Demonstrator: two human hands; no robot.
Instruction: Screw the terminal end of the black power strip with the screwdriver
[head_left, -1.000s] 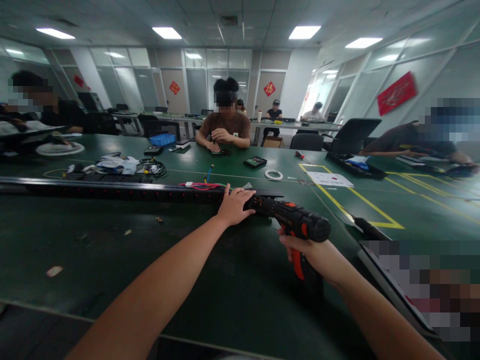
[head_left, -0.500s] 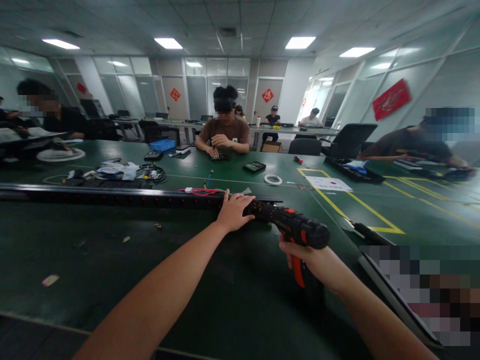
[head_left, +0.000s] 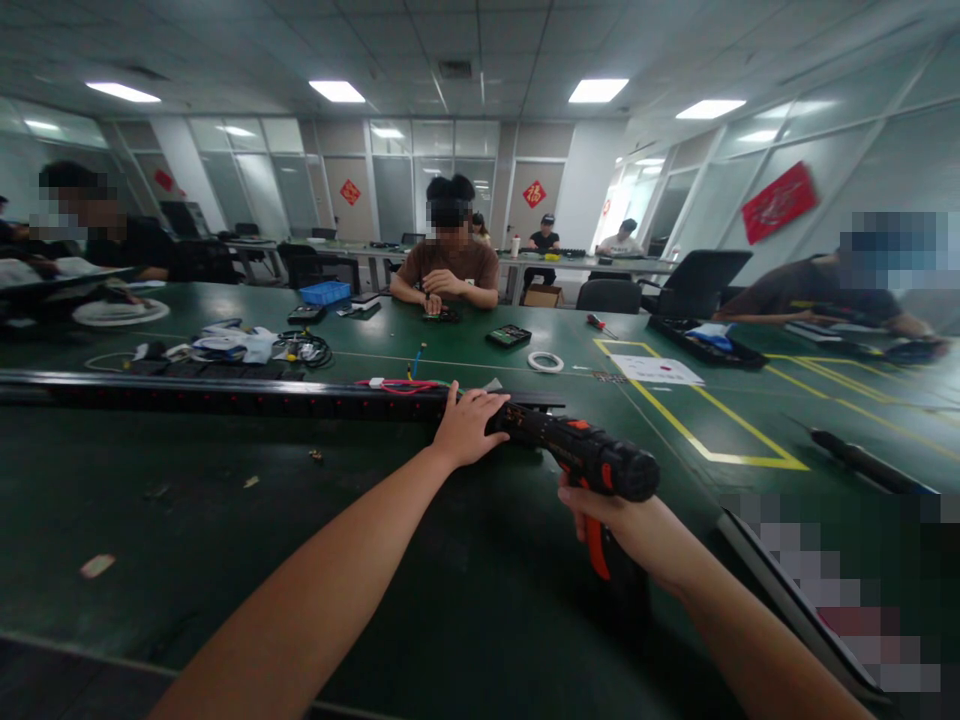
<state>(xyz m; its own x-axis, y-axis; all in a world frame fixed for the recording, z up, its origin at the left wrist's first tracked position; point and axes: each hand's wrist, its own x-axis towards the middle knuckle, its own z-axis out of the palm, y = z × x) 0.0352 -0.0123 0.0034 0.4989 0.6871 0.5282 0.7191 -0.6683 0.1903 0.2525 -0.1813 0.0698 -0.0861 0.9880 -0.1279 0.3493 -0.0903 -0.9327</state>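
Note:
A long black bar [head_left: 225, 398] with a row of small red spots lies across the green table [head_left: 465, 570]. My left hand [head_left: 466, 428] rests on the bar's right end, fingers laid flat over it. My right hand [head_left: 626, 528] is wrapped round the grip of a black and orange power screwdriver [head_left: 581, 455]. The screwdriver's nose points left at the bar, right beside my left fingers.
Cables, a white tape ring [head_left: 545, 361], a blue bin [head_left: 325, 292] and small devices lie beyond the bar. A person [head_left: 452, 262] sits across the table, others at the left and right. Yellow floor-tape lines [head_left: 705, 440] mark the table right of centre. A dark tool [head_left: 862, 462] lies at right.
Both hands and the screwdriver have stayed nearly still. The view shifted slightly, and the dark tool at right now sits farther right.

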